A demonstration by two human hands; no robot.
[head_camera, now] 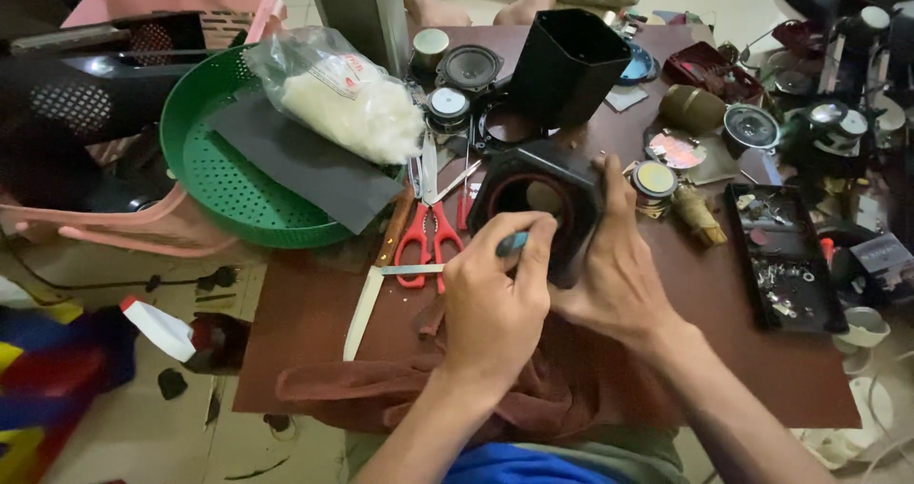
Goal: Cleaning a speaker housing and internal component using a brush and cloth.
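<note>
— What do the two hands do at this moment?

— The right hand (619,275) grasps the black hexagonal housing (541,203) from its right side, thumb on the upper edge. The housing stands on the brown table (314,303), tilted, with its round opening toward the person. The left hand (495,308) has its fingers clenched around a thin tool with a blue handle (511,244), and the tip goes into the opening.

— What lies near?

— Just left of the housing are red-handled scissors (426,237). Behind it stands a second black housing (568,65), upright and open at the top.

— Any packages or labels?

— A clear plastic bag of white fluffy filling (333,94) leans over the rim of the green perforated tray (214,179); it has a small label with red print, too blurred to read. A dark grey sheet (305,165) lies under the bag. At the right edge there is a black tray with small metal parts (783,265).
</note>
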